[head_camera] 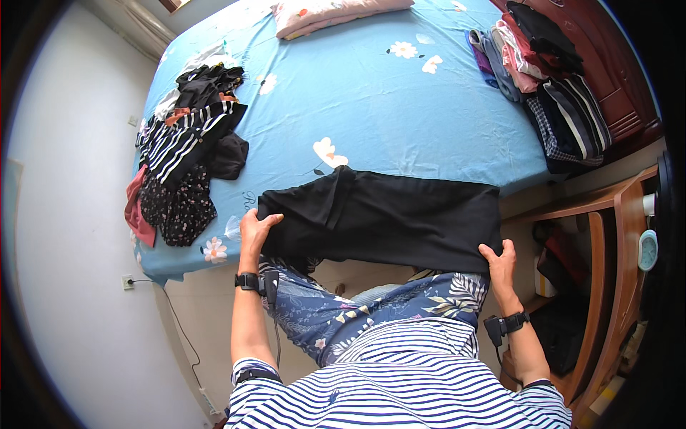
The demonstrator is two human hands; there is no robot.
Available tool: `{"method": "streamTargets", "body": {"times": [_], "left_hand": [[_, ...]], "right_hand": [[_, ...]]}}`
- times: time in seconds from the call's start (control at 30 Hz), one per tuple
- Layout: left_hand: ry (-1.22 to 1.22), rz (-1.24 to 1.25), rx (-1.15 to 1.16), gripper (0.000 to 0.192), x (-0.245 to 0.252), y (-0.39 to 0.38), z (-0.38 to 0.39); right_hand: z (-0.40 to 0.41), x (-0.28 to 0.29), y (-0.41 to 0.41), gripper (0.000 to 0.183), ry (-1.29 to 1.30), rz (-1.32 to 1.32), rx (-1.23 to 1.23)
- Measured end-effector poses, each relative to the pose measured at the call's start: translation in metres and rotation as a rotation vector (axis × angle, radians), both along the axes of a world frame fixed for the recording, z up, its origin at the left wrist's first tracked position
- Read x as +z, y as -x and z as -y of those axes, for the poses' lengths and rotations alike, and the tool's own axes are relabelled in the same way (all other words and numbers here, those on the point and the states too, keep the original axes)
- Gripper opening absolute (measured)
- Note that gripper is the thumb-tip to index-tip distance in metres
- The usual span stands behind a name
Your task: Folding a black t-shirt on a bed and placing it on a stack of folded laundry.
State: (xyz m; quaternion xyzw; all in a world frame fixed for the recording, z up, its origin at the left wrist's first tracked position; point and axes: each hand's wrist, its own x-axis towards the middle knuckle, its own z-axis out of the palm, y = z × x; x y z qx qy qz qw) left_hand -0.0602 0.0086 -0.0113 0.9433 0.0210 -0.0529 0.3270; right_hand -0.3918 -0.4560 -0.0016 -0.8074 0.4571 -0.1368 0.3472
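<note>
A black garment (407, 214) lies stretched crosswise at the near edge of the bed, partly over my lap. It looks folded lengthwise, and a raised fold runs across its left part. My left hand (256, 228) grips its left end, thumb on top and the other fingers hidden beneath the cloth. At the opposite end my right hand (499, 263) pinches the lower right corner, thumb on the near side. Under the garment is the blue floral bedsheet (407, 112).
Rumpled clothes, including a black-and-white striped garment (185, 137), lie along the bed's left side. Folded clothes (514, 59) and a striped folded stack (573, 118) sit at the right edge. A pink pillow (343, 13) is at the far end. Right of me stands a wooden desk (605, 257).
</note>
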Motion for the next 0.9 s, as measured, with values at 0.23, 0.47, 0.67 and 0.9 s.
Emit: {"method": "streamTargets", "body": {"times": [0.23, 0.47, 0.67, 0.9], "left_hand": [[0.182, -0.088, 0.103, 0.038, 0.001, -0.008, 0.026], [0.712, 0.057, 0.196, 0.020, -0.014, -0.028, 0.027], [0.828, 0.267, 0.157, 0.014, 0.046, -0.045, 0.026], [0.791, 0.191, 0.211, 0.019, 0.045, -0.055, 0.007]], "right_hand": [[0.006, 0.023, -0.023, 0.036, -0.516, 0.398, 0.082], [0.015, 0.092, -0.083, 0.026, -1.008, 0.715, 0.111], [0.049, 0.136, -0.135, 0.027, -0.921, 0.858, 0.227], [0.096, 0.085, -0.178, 0.026, -0.763, 0.731, 0.236]]}}
